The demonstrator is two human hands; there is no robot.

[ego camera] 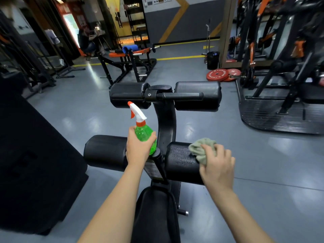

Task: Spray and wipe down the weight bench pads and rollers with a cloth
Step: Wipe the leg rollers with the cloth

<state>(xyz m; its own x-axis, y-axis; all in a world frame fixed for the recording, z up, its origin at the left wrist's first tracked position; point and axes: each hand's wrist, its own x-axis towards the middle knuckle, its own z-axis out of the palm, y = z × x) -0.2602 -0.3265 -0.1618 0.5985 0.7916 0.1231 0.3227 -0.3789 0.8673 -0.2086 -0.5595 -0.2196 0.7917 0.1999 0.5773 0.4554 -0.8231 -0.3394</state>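
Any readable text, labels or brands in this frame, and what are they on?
"LUXURIUM" (last letters uncertain): red plate on the floor.
Bench label: blurred, unreadable.
Wall signs: too small to read.

Only my two arms are in view. Left forearm [112, 199]: bare, uncovered skin along its whole visible length, and the wide lens makes it look broader toward the bottom edge. Right forearm [242, 213]: same, bare right up to the wrist. Left grip [139, 149]: bare, back of the hand toward the camera, thumb and one fingertip showing. Right grip [217, 165]: bare too, back of the hand showing, with four knuckles and four fingers; thumb hard to make out. Nails too small to tell. Upper arms and clothing are out of frame.
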